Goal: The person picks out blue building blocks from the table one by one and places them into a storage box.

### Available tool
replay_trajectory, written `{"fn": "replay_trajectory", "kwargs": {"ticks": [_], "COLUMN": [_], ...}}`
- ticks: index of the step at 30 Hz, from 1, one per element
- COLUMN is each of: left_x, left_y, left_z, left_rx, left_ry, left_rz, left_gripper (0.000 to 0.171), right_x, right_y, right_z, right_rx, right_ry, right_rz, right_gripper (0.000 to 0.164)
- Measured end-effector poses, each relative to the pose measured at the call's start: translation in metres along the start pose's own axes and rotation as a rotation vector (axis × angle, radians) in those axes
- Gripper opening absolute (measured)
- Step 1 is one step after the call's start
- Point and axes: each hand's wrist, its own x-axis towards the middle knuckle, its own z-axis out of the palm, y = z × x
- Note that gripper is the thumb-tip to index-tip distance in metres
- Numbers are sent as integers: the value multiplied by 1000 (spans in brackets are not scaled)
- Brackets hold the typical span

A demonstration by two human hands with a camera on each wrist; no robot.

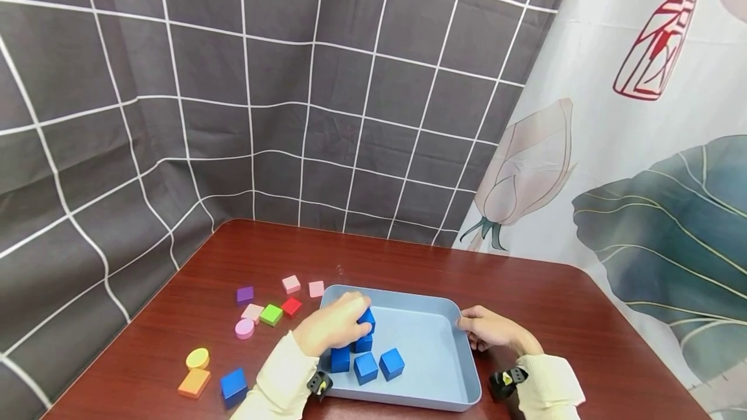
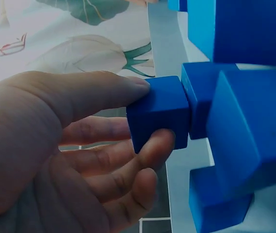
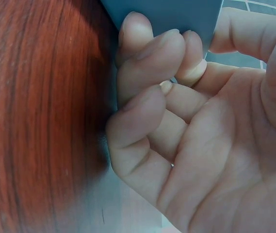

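My left hand pinches a blue cube between thumb and fingertips, over the left part of a light blue tray. Right beside the held cube, in the left wrist view, is another blue cube. Several more sit in the tray, among them a blue cube near its middle and one to the left of that. At the tray's right side, my right hand grips the wall, thumb at the rim and fingers curled against the outside.
Left of the tray lie a blue cube, an orange block, a yellow disc and a pink disc. Behind them are green, red, purple and pink blocks. A grid-patterned curtain borders the table's back.
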Motion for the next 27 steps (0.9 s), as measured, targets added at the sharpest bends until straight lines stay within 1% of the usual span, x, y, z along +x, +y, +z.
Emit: {"fn": "replay_trajectory", "kwargs": {"ticks": [5, 9, 16, 19, 21, 24, 27], "left_x": [0, -1, -3, -4, -4, -5, -5], "left_y": [4, 7, 19, 24, 28, 32, 36], "left_z": [1, 0, 0, 3, 6, 10, 12], "left_rx": [18, 23, 14, 14, 15, 42, 60], "left_ry": [-5, -12, -43, -33, -18, 13, 35], "left_rz": [8, 1, -15, -5, 16, 56, 77], "left_gripper": [40, 39, 30, 28, 24, 20, 18], "right_x": [0, 0, 0, 1, 1, 1, 1], "right_y": [-1, -1, -2, -2, -2, -2, -2], "right_z": [0, 1, 1, 1, 1, 1, 1], "right_rx": [3, 4, 4, 4, 3, 5, 9], "right_ry": [8, 14, 17, 20, 22, 23, 25], "right_rz": [8, 11, 12, 15, 16, 21, 24], "right_gripper": [31, 30, 31, 31, 31, 31, 31]}}
